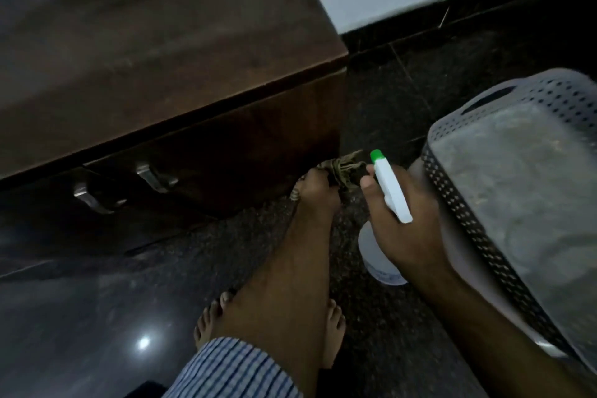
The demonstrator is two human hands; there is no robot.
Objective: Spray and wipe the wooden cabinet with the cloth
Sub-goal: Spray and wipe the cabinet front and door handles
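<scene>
The wooden cabinet (155, 52) fills the left, two metal handles (155, 178) on its dark front. Low at its right corner, the left hand (318, 194) is closed round a bunched cloth (345, 168). The right hand (397, 223) is wrapped around a spray bottle (389, 191), green nozzle aimed at that corner, beside a perforated plastic basket (484, 229). Best to mist lightly, then wipe along the grain. No label is readable.

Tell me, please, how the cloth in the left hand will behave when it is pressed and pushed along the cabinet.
The cloth looks bunched and creased in the left hand, so it is probably soft and floppy, not stiff. It should fold around the corner of the wooden cabinet rather than slide flat. It seems light: the fingers alone hold it.
</scene>
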